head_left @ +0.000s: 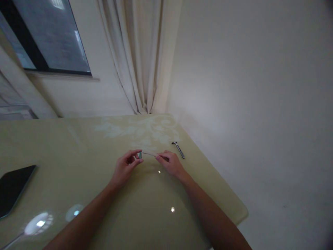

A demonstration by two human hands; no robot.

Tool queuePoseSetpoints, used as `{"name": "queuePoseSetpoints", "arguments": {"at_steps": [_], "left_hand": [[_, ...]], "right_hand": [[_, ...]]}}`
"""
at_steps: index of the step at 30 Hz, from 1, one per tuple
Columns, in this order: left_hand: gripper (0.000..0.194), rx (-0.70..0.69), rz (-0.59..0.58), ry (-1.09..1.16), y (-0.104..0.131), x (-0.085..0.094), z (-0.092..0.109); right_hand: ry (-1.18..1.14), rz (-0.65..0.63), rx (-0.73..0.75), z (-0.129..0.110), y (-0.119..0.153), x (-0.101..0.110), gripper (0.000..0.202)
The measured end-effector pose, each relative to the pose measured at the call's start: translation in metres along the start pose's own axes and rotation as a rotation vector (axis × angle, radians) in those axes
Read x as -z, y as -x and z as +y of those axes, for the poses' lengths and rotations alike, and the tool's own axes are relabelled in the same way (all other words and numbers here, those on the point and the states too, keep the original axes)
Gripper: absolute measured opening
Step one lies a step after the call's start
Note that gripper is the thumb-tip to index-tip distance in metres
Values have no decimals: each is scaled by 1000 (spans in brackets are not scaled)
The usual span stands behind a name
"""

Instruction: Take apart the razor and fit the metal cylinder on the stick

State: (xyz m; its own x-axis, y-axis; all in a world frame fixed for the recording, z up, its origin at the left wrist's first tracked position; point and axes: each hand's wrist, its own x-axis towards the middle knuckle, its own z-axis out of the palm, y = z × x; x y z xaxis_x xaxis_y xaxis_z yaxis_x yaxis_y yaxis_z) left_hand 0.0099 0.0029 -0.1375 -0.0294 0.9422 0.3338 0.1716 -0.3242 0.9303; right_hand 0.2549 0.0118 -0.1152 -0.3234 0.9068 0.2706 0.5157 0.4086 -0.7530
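Observation:
Between the thumb and fingers of my left hand [128, 164] is a small flat green and white piece [140, 155], held upright on its edge. My right hand [170, 161] pinches a thin, light-coloured stick-like item [149, 153], whose far end points left and lies close to the green piece. Whether the two touch is too small to tell. Just beyond my right hand, a dark and silver razor-shaped object [178, 149] lies on the glossy table [104, 146].
A black flat device [15, 187] lies at the table's left edge of view. Light reflections show on the tabletop at the lower left and centre. A wall [247, 104] borders the table on the right; a curtain [135, 52] and a window [57, 34] are behind it.

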Motion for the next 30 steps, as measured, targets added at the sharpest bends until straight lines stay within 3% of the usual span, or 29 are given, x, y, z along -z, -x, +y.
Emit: {"name": "queuePoseSetpoints", "arguments": {"at_steps": [4,8,20,30], "left_hand": [[38,2,4,4,0,-1,0],[38,-4,5,4,0,-1,2],[38,5,-9,-6,0,0,2],[38,2,-10,-13,0,0,3]], "right_hand": [[-18,-52,24,-1,0,1,30],[18,-7,13,-1,0,3,34],[9,-60,26,0,0,4,28],[14,-60,18,-3,1,3,35]]}}
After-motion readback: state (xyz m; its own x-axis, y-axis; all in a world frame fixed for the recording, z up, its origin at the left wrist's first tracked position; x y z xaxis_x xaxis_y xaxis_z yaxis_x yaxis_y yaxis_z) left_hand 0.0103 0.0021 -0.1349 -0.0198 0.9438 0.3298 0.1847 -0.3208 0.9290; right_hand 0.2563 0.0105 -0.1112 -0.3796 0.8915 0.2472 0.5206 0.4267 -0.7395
